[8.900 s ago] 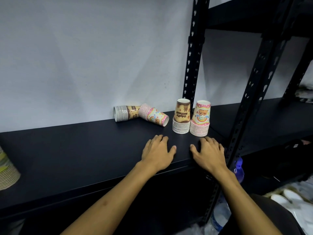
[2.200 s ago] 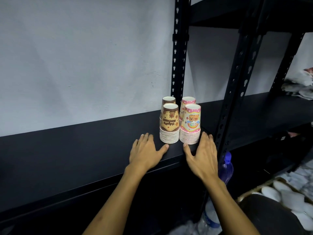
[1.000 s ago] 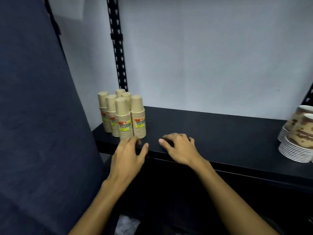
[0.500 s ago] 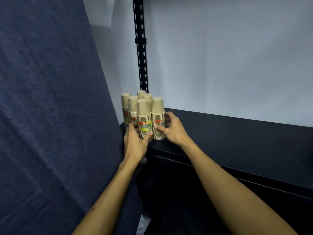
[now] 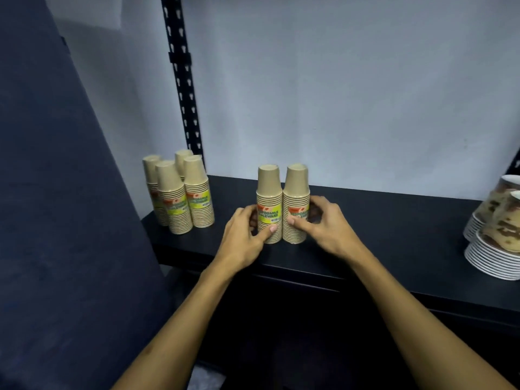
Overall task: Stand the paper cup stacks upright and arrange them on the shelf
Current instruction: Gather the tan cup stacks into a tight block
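You faced a pale wall (image 5: 351, 94) behind a black shelf (image 5: 394, 220), with one dark blue panel (image 5: 56, 220) filling your left side and one black slotted post (image 5: 183, 80) rising at the shelf's back left corner.

At the right edge of the shelf stood the patterned cup stacks (image 5: 495, 235), brown and white, upside down with wide rims at the bottom; two could be counted, though the frame cut them off and more may have lain beyond it.

Six tan cup stacks were on the shelf in all, every one upright with the cups turned mouth down. Four of them, the corner group (image 5: 180, 198), stood packed together at the left end near the post, two in front and two behind, each front one showing a yellow-green label.

The other two stood touching each other near the front edge, well apart from the corner group. Your left hand (image 5: 244, 237) wrapped the left stack (image 5: 269, 204), thumb across its lower front and fingers curled behind. Your right hand (image 5: 323, 223) gripped the right stack (image 5: 296, 201) the same way, thumb on the front below the label and fingers curled round the far side. Both stacks had their bases down on the shelf.
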